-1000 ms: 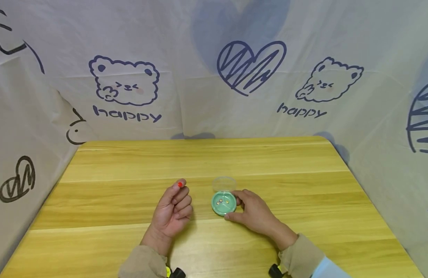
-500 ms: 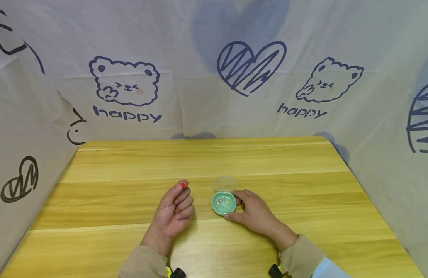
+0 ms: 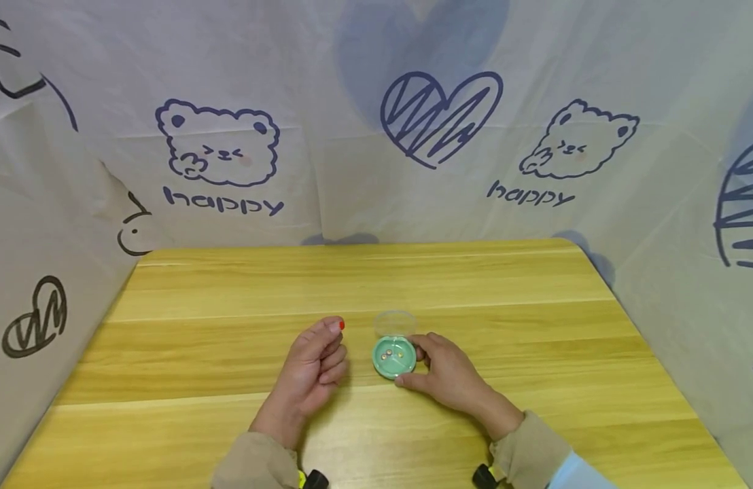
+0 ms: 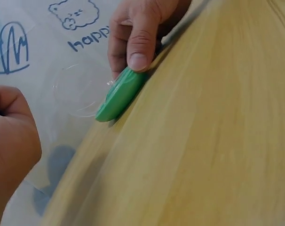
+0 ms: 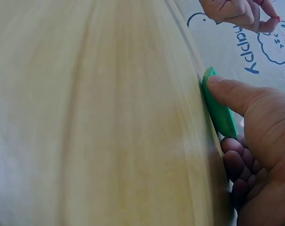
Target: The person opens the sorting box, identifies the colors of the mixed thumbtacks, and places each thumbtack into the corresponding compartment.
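A round green pill case [image 3: 393, 370] lies on the table, its clear lid [image 3: 395, 322] standing raised on the far side. Dividers split the inside, and three small shiny pieces [image 3: 389, 352] lie in it. My right hand [image 3: 452, 377] grips the case at its right edge, thumb at the near side and fingers at the far side. To the left of the case, my left hand [image 3: 312, 370] pinches a small red piece [image 3: 342, 325] between thumb and index finger, above the table. In the right wrist view that red piece [image 5: 279, 19] shows at the fingertips; its exact kind is unclear.
The wood-grain table [image 3: 199, 326] spreads around both hands. A pale cloth [image 3: 327, 163] with bear and heart drawings hangs behind it and at the sides.
My left hand has turned and shifted slightly right, bringing the red piece closer to the pill case. My right hand and the case have stayed in place.
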`<action>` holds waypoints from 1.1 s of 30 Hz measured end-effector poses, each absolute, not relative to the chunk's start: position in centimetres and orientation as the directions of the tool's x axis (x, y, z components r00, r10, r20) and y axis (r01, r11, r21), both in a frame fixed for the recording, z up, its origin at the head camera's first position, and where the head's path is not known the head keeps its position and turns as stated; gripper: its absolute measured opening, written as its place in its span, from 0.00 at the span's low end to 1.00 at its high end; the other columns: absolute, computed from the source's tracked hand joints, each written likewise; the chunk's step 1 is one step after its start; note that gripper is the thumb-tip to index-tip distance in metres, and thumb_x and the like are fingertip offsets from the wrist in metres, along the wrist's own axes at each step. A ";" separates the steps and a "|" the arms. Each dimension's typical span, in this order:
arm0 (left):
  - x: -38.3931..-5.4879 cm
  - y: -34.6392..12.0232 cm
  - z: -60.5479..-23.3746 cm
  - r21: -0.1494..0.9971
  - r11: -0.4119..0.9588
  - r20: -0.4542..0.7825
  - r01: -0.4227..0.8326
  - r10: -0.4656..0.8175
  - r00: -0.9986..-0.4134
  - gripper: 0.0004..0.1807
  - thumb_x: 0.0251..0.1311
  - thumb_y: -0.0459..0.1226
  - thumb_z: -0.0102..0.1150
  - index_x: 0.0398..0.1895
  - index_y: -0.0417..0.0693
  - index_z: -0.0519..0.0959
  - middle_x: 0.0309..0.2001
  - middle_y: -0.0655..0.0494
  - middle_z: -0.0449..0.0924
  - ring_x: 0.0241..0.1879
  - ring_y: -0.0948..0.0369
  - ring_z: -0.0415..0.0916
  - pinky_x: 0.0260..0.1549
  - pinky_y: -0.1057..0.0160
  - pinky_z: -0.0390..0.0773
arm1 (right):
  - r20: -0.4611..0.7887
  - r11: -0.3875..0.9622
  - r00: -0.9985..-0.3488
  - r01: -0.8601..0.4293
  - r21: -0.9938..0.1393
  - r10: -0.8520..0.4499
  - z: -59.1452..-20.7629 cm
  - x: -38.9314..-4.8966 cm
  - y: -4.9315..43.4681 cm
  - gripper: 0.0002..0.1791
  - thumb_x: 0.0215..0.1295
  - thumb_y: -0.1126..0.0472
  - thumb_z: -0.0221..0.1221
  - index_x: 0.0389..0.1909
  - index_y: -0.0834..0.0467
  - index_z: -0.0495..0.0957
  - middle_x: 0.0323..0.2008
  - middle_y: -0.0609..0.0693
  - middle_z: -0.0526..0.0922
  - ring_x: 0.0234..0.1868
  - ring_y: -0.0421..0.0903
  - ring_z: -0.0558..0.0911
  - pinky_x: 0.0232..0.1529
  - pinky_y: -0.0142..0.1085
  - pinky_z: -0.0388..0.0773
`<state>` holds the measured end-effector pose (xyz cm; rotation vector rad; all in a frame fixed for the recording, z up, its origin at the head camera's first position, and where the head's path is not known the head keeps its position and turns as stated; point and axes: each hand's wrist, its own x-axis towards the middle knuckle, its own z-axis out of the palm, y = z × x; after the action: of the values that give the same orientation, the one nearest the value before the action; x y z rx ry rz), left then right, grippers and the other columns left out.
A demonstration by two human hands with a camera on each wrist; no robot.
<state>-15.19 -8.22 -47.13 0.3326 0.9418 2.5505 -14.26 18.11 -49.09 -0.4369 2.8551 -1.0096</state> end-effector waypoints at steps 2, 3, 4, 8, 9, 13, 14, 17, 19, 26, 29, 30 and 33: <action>-15.1 -8.0 -47.0 0.730 -0.631 0.034 -0.261 0.415 -0.909 0.11 0.82 0.33 0.45 0.41 0.51 0.78 0.17 0.66 0.51 0.14 0.69 0.46 0.14 0.74 0.50 | 0.021 0.742 -0.956 -0.241 -0.625 -0.293 -49.1 -14.3 18.1 0.42 0.56 0.43 0.78 0.66 0.62 0.78 0.36 0.42 0.75 0.36 0.41 0.72 0.39 0.33 0.71; -15.1 -7.8 -46.9 0.759 -0.600 0.010 -0.253 0.400 -0.917 0.10 0.81 0.34 0.47 0.41 0.51 0.78 0.16 0.67 0.53 0.14 0.70 0.48 0.13 0.74 0.51 | 0.022 0.742 -0.956 -0.242 -0.625 -0.293 -49.1 -14.3 18.1 0.42 0.56 0.43 0.78 0.66 0.62 0.78 0.36 0.42 0.75 0.36 0.41 0.72 0.39 0.33 0.71; -15.2 -7.6 -46.8 0.785 -0.568 -0.011 -0.247 0.385 -0.923 0.09 0.81 0.34 0.49 0.40 0.50 0.79 0.16 0.68 0.55 0.13 0.71 0.50 0.13 0.74 0.52 | 0.024 0.743 -0.956 -0.243 -0.624 -0.292 -49.1 -14.3 18.1 0.42 0.56 0.42 0.78 0.66 0.62 0.78 0.36 0.42 0.75 0.36 0.40 0.72 0.39 0.33 0.71; -15.3 -6.7 -46.5 0.898 -0.380 -0.093 -0.220 0.326 -0.941 0.06 0.77 0.35 0.56 0.41 0.44 0.80 0.16 0.67 0.61 0.12 0.71 0.54 0.13 0.72 0.54 | 0.030 0.744 -0.957 -0.244 -0.623 -0.288 -49.1 -14.3 18.1 0.42 0.56 0.42 0.78 0.66 0.62 0.78 0.36 0.43 0.75 0.36 0.40 0.72 0.38 0.33 0.71; -15.4 -6.5 -46.5 0.925 -0.315 -0.107 -0.212 0.318 -0.942 0.06 0.77 0.35 0.57 0.42 0.42 0.81 0.17 0.66 0.63 0.12 0.70 0.54 0.13 0.72 0.55 | 0.033 0.743 -0.957 -0.244 -0.623 -0.287 -49.1 -14.4 18.2 0.42 0.56 0.42 0.78 0.66 0.62 0.78 0.36 0.43 0.75 0.36 0.40 0.72 0.38 0.33 0.71; -15.5 -5.6 -45.8 0.991 -0.025 -0.115 -0.130 0.322 -0.940 0.12 0.74 0.37 0.62 0.46 0.34 0.82 0.20 0.63 0.67 0.17 0.67 0.58 0.18 0.70 0.61 | 0.040 0.741 -0.956 -0.251 -0.623 -0.290 -49.2 -14.3 18.2 0.41 0.56 0.41 0.78 0.65 0.61 0.79 0.36 0.43 0.76 0.36 0.40 0.71 0.37 0.33 0.70; -15.6 -5.4 -45.6 0.995 0.037 -0.104 -0.097 0.331 -0.938 0.13 0.74 0.38 0.62 0.47 0.34 0.82 0.20 0.62 0.67 0.18 0.66 0.59 0.19 0.69 0.61 | 0.041 0.741 -0.956 -0.253 -0.622 -0.292 -49.3 -14.3 18.3 0.41 0.57 0.41 0.77 0.65 0.61 0.79 0.36 0.43 0.76 0.36 0.40 0.71 0.37 0.33 0.70; -15.7 -5.0 -45.0 0.980 0.199 -0.056 0.020 0.369 -0.928 0.12 0.73 0.41 0.63 0.45 0.40 0.85 0.20 0.60 0.65 0.20 0.64 0.60 0.21 0.69 0.62 | 0.040 0.738 -0.955 -0.254 -0.625 -0.295 -49.3 -14.4 18.2 0.40 0.57 0.41 0.77 0.65 0.60 0.79 0.36 0.43 0.76 0.36 0.40 0.71 0.37 0.33 0.70; -15.9 -4.8 -44.7 0.956 0.283 -0.040 0.079 0.393 -0.918 0.09 0.73 0.42 0.64 0.43 0.47 0.86 0.19 0.60 0.64 0.19 0.63 0.60 0.19 0.69 0.61 | 0.038 0.738 -0.954 -0.254 -0.625 -0.296 -49.2 -14.4 18.2 0.40 0.57 0.41 0.77 0.65 0.59 0.79 0.36 0.43 0.76 0.36 0.40 0.71 0.37 0.33 0.70; -16.3 -4.0 -44.1 0.832 0.493 -0.007 0.256 0.471 -0.882 0.06 0.74 0.43 0.62 0.41 0.54 0.85 0.18 0.63 0.66 0.17 0.66 0.60 0.18 0.70 0.61 | 0.048 0.741 -0.951 -0.268 -0.615 -0.304 -49.3 -14.3 18.3 0.36 0.59 0.43 0.76 0.64 0.57 0.79 0.36 0.42 0.75 0.35 0.40 0.71 0.37 0.32 0.70; -16.5 -3.7 -44.0 0.779 0.547 0.000 0.307 0.490 -0.872 0.06 0.75 0.42 0.61 0.40 0.53 0.85 0.17 0.64 0.66 0.16 0.66 0.60 0.18 0.69 0.61 | 0.052 0.742 -0.951 -0.270 -0.614 -0.304 -49.3 -14.4 18.2 0.36 0.59 0.43 0.76 0.64 0.57 0.80 0.36 0.42 0.75 0.35 0.40 0.71 0.37 0.32 0.70; -16.6 -3.6 -44.0 0.762 0.563 0.001 0.320 0.493 -0.870 0.06 0.75 0.42 0.60 0.40 0.53 0.85 0.17 0.64 0.66 0.16 0.66 0.60 0.18 0.69 0.61 | 0.052 0.742 -0.951 -0.270 -0.613 -0.303 -49.3 -14.3 18.2 0.36 0.59 0.43 0.76 0.64 0.57 0.80 0.36 0.42 0.75 0.35 0.40 0.71 0.36 0.32 0.70; -16.6 -3.4 -44.1 0.720 0.605 -0.010 0.341 0.500 -0.866 0.07 0.75 0.41 0.60 0.39 0.51 0.84 0.17 0.64 0.67 0.16 0.67 0.61 0.17 0.69 0.61 | 0.052 0.746 -0.952 -0.269 -0.610 -0.300 -49.4 -14.3 18.2 0.37 0.59 0.43 0.76 0.64 0.57 0.79 0.35 0.41 0.75 0.35 0.40 0.71 0.36 0.33 0.70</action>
<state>-16.63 -3.40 -44.12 0.6964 2.6208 1.1096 -14.30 18.24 -49.36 -0.4712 2.8893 -0.9972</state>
